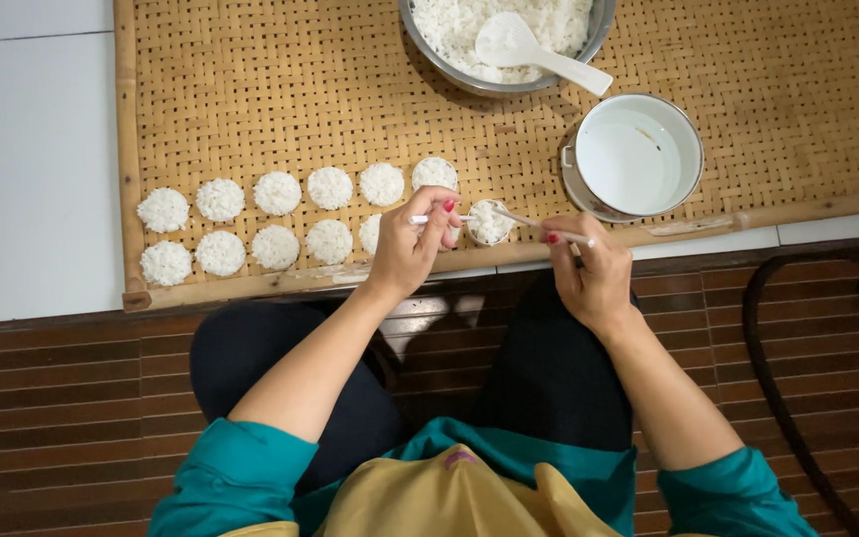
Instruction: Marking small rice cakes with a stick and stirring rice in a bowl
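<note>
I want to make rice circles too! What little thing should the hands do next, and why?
Probably press the rice flat inside the small ring mould with the thin stick held by the right hand. The left hand holds the mould by its handle on the woven tray, and the rice in it looks heaped, not as flat as the finished rounds beside it.

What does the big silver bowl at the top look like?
The silver bowl is round, shiny metal, cut off by the top edge of the picture. It sits on the woven bamboo tray and is full of white cooked rice. A white plastic spoon lies in it, scoop on the rice, handle poking over the rim toward the white pot. Neither hand touches it.
</note>
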